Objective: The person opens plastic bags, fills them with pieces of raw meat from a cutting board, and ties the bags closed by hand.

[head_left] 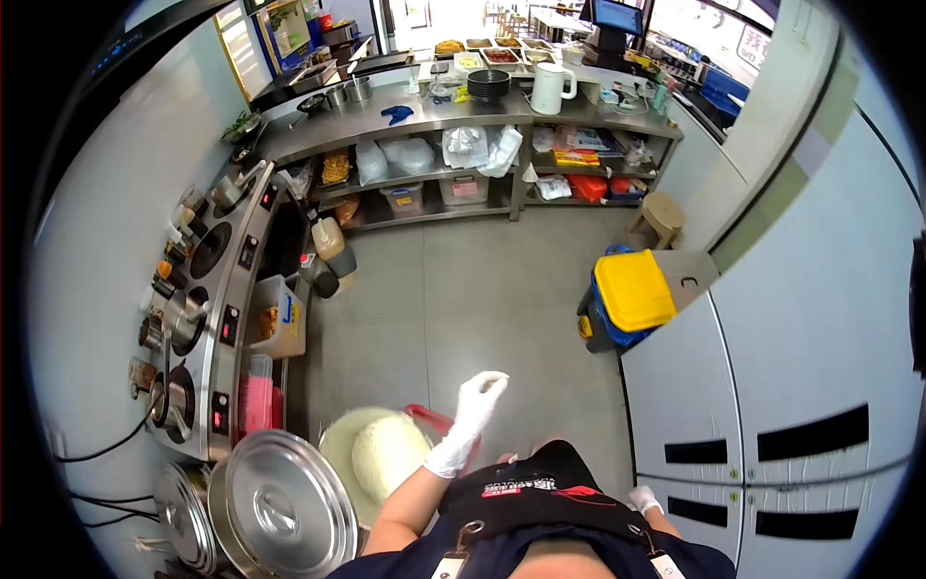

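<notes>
The person's left hand [479, 398], in a white glove, is held out in front of the body above the floor [453, 299], just beyond the right-hand edge of a wide tub [333, 439]. Its fingers are bent and drawn together toward the thumb; whether the tips touch cannot be told, and nothing can be seen in its hold. The right hand [644, 499], also in a white glove, is low beside the body at the right, partly hidden by the clothing, and how far open it is cannot be told. A large, rounded, pale mass [388, 457] lies in the tub, toward its right-hand wall, near the left forearm. A red item [429, 417] shows at the tub's far right rim, partly behind the left wrist. Left of the tub, a big round metal lid [289, 502] sits tilted over a pot, with another lidded pot [183, 516] beside it. Farther left, a stove [204, 367] carries several metal pots along its top. A bin with a yellow lid [634, 289] stands at the right, near the pale cabinets [801, 357].
</notes>
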### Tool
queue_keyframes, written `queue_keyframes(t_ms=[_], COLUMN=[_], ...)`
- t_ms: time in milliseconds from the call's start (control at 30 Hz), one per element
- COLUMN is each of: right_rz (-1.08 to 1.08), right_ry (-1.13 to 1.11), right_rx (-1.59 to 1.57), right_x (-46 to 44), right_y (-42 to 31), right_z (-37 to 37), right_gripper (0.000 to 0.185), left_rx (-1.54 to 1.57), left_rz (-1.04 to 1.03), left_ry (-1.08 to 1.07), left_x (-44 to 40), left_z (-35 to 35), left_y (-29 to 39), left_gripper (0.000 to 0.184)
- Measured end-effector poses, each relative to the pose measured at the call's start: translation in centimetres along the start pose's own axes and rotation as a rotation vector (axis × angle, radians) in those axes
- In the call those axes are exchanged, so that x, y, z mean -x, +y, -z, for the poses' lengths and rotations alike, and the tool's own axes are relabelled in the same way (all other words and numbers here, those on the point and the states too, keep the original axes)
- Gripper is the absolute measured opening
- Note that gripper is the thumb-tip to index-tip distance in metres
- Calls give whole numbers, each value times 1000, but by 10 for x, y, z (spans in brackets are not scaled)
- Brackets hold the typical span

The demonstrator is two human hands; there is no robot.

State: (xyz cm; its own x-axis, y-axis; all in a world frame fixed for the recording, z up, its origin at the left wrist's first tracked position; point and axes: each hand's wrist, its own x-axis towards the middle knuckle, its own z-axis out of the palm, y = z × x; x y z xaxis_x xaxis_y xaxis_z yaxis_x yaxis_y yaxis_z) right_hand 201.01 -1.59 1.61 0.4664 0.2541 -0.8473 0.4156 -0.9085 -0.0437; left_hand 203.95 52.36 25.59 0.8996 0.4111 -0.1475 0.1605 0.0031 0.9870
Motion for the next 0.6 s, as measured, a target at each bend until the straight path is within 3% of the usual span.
queue_keyframes(t_ms=[33,100,200,267,400,467,500,533,600], right_rz=[-110,-248,-334,-238,210,-111,394,448,519], right_ry=[-10,-92,-328,-179,169,544,579,526,737], right_rx=[-277,-508,-358,-146,665,-105,524,529,-34], right_x=[-8,-48,-161,-229,-361,-374,-425,-389,-442], right_y=[15,46,89,97,46,-34,-35,-105,-183], right_z=[6,27,79,157,375,506,559,645,729], right_gripper=[24,26,30,28,21,20,14,24,27], left_rx=[30,77,80,103,160,177,201,226,251], left_rz=[-1,3,2,33,79,71,80,83,107], left_ry=[7,30,147,227,386,513,562,612,704], left_x=[-24,-73,-147,-193,-274,-307,-319,-332,-358], left_z=[-6,-13,-11,-1,34,53,62,72,95], left_y=[1,2,3,10,31,39,46,50,42], left_gripper=[19,20,22,21,19,18,18,18,19])
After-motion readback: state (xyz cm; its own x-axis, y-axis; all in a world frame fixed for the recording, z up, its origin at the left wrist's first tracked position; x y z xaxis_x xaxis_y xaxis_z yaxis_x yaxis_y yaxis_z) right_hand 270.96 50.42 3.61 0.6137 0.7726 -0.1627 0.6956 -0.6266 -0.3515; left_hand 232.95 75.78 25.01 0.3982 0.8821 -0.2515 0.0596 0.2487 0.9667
